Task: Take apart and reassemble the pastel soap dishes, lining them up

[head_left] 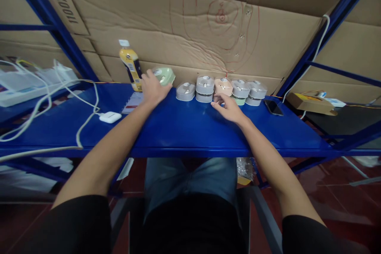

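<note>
My left hand (pixel 153 89) is closed round a pale green box (pixel 164 75) with a clear lid, at the back of the blue shelf. The green box is tilted and seems raised off the shelf. My right hand (pixel 228 108) is at the front of a peach box (pixel 223 86), fingers loosely curved and partly covering what is below it; I cannot tell whether they touch. Left of the peach box are a stack of grey boxes (pixel 204 89) and a single grey box (pixel 185 91). To its right, a grey box (pixel 240 88) rests on a green one (pixel 239 100), beside another grey stack (pixel 256 92).
A yellow drink bottle (pixel 130 65) stands behind my left hand, near a paper (pixel 132 102). White cables (pixel 79 127) and a white earphone case (pixel 110 117) lie at left. A phone (pixel 273 107) lies at right. Cardboard (pixel 149 20) backs the blue shelf (pixel 184 131).
</note>
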The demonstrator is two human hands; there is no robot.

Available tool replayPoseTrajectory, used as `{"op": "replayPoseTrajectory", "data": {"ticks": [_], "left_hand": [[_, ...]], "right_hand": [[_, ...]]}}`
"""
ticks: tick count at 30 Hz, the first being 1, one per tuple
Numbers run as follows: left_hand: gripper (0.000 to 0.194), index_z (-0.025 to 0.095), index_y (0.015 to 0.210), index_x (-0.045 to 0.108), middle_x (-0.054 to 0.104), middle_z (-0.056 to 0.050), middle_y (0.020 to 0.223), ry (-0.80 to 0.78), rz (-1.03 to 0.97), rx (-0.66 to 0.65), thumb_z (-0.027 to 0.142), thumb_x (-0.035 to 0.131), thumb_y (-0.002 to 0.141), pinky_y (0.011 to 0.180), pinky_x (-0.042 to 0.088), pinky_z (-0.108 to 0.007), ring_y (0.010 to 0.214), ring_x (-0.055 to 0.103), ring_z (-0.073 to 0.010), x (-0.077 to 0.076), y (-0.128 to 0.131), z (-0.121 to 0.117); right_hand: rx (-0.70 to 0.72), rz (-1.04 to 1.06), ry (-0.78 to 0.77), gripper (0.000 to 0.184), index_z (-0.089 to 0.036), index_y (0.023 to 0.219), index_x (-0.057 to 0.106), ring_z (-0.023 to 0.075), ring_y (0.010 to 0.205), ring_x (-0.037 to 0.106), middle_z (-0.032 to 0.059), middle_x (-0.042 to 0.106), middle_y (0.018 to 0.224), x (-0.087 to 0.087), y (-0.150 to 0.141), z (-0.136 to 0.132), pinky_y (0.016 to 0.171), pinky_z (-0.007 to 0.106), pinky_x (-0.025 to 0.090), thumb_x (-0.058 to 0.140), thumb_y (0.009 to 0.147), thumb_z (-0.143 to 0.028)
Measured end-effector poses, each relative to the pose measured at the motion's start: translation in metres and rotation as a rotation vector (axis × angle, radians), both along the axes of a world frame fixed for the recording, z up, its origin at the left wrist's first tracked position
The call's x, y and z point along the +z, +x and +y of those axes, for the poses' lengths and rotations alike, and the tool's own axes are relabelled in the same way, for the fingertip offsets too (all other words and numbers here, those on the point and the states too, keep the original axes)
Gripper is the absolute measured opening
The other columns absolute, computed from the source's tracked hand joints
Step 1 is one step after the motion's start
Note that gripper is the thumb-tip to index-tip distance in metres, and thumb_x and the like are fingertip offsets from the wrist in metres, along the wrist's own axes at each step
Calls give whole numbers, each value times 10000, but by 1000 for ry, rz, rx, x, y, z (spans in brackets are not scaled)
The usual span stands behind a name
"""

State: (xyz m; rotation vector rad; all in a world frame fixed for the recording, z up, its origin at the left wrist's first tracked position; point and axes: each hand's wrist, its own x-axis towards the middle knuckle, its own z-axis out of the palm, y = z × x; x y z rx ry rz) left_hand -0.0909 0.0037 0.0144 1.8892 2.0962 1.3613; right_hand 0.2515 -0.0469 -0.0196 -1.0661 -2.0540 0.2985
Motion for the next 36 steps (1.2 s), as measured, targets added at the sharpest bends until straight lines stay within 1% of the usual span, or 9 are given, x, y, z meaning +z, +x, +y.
{"op": "replayPoseTrajectory", "data": {"ticks": [3, 7, 11, 16, 20, 24, 26, 30, 36], "left_hand": [[1022, 100, 1586, 402, 534, -228, 1634, 153, 11, -309, 559, 894, 817, 1332, 364, -611, 1562, 487, -479, 6, 8, -26], [1119, 179, 1625, 398, 603, -214, 1611, 60, 95, -846, 519, 927, 699, 1275, 480, -582, 1502, 604, -461, -9, 35, -62], [1124, 216, 1649, 414, 660, -202, 1558, -52, 109, -1063, 436, 917, 667, 1211, 545, -585, 1423, 674, -460, -33, 58, -77], [1185, 207, 1672, 386, 698, -212, 1496, -94, 43, -1078, 468, 960, 669, 1210, 542, -625, 1408, 690, -462, -51, 60, -71], [1237, 202, 1669, 397, 684, -243, 1520, -132, -12, -1045, 581, 999, 657, 1218, 520, -658, 1420, 679, -474, -57, 54, -67], [1247, 196, 1702, 415, 658, -232, 1548, -116, 32, -1003, 617, 988, 677, 1248, 495, -662, 1446, 647, -476, -57, 52, -68], [1068, 220, 1664, 525, 643, -198, 1550, -111, 97, -1019, 615, 934, 760, 1282, 469, -652, 1457, 632, -457, -55, 53, -72], [541, 280, 1381, 813, 608, -138, 1513, -100, 202, -1081, 575, 795, 928, 1337, 435, -600, 1476, 598, -401, -54, 55, -79], [549, 219, 1306, 856, 592, -160, 1487, -57, 209, -982, 636, 666, 1002, 1330, 437, -591, 1465, 590, -403, -48, 45, -72]], "right_hand": [[-29, 56, 94, 832, -234, 1482, 675, 373, 1235, 729, 187, 749, 1400, 6, -5, -8, 1113, 609, 610, 711, 915, -841], [55, 9, 149, 1105, -283, 1642, 551, 429, 1588, 530, 177, 573, 1696, 13, -12, -19, 1324, 657, 450, 889, 751, -844], [204, -153, 50, 1229, -278, 1692, 506, 445, 1595, 533, 182, 568, 1709, 8, -19, -24, 1338, 656, 431, 956, 678, -808], [214, -236, -38, 1155, -252, 1691, 514, 434, 1429, 676, 191, 702, 1547, 2, -27, -29, 1204, 629, 556, 937, 736, -742], [180, -222, -27, 1054, -227, 1607, 599, 440, 1380, 696, 198, 727, 1500, 4, -30, -32, 1161, 638, 576, 900, 758, -773], [120, -99, -16, 921, -251, 1553, 633, 413, 1312, 724, 178, 740, 1493, 10, -16, -27, 1135, 634, 587, 821, 840, -803], [68, -37, -15, 874, -240, 1525, 647, 408, 1302, 727, 175, 754, 1471, 15, -2, -22, 1131, 626, 587, 770, 883, -820], [-61, 1, -109, 859, -204, 1479, 676, 430, 1288, 737, 195, 780, 1403, 21, 25, -11, 1132, 641, 582, 743, 899, -835], [-153, -87, -284, 864, -199, 1486, 677, 464, 1391, 703, 209, 733, 1528, 22, 41, -6, 1198, 664, 545, 755, 894, -824]]}}
